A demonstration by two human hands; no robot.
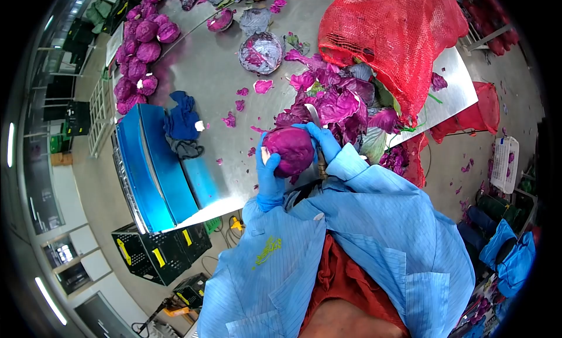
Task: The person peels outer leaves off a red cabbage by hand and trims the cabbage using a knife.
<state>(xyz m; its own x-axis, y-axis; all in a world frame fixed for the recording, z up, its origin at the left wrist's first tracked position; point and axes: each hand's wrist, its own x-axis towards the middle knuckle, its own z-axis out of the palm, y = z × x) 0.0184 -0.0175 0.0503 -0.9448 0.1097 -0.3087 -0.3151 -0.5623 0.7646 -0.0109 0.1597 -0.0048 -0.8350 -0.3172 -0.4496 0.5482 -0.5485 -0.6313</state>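
A peeled purple cabbage (288,151) is held between my two blue-gloved hands above the metal table's near edge. My left hand (270,177) is curved round its left side, with a pale cut spot beside the fingers. On the right, my right hand (321,140) has its fingers against the cabbage's upper right side. A knife blade (313,114) sticks up beside that hand, and its handle lies partly hidden below. Torn purple leaves (338,106) are heaped just beyond my right hand.
Peeled cabbages (147,42) are piled at the upper left. An unpeeled cabbage (260,52) sits farther back. A red mesh bag (392,39) is at the right. A blue box (153,168) and dark blue cloth (182,117) lie left. Black crates (158,253) stand below the table.
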